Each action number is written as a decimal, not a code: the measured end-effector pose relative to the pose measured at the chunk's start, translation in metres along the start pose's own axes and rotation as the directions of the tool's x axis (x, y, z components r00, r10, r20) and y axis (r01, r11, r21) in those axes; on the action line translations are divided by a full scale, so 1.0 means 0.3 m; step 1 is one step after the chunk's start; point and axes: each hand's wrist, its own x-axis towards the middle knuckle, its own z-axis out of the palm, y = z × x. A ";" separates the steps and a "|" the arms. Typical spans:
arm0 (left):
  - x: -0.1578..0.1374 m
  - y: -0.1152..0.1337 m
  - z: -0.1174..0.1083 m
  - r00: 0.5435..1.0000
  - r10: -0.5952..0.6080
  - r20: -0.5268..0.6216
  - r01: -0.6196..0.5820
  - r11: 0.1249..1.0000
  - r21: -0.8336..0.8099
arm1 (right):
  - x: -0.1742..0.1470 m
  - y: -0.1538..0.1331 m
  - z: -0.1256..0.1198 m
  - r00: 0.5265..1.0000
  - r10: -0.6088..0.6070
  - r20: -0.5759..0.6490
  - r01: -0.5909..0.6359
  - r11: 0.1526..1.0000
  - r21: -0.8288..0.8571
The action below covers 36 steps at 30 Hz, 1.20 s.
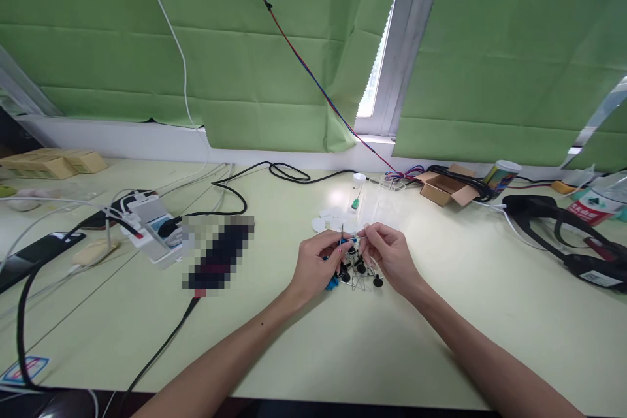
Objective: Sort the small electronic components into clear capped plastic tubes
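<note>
My left hand (316,262) is closed in a pinch on a thin metal piece (341,232) that stands upright between the fingertips. Just to its right, my right hand (389,253) pinches a thin wire-like piece (361,236), its tip close to the left fingers. Whether the two pieces touch I cannot tell. Beneath both hands lies a pile of small black round-headed parts (377,281) with thin wire legs. Small blue parts (332,283) lie beside the pile, partly hidden by my left hand.
White discs (319,225) and a small white-capped container (359,178) with a green item (355,204) stand behind my hands. A power strip (153,228) and pixelated dark object (221,256) lie left. Rightward are an open cardboard box (448,186) and black glasses-like headset (563,241).
</note>
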 end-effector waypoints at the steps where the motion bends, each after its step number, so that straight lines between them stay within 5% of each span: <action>1: 0.000 0.000 0.000 1.000 -0.001 0.003 0.001 1.000 0.004 | 0.000 -0.001 0.000 1.000 0.005 -0.001 -0.005 1.000 0.002; 18: -0.001 0.025 -0.006 0.999 0.015 0.043 -0.018 0.998 0.066 | 0.000 -0.014 0.006 0.980 0.193 0.051 -0.199 0.962 0.184; 36: 0.018 0.026 -0.008 0.986 -0.167 0.010 0.167 0.975 -0.145 | 0.001 -0.017 0.014 0.999 0.027 -0.027 -0.027 1.000 0.015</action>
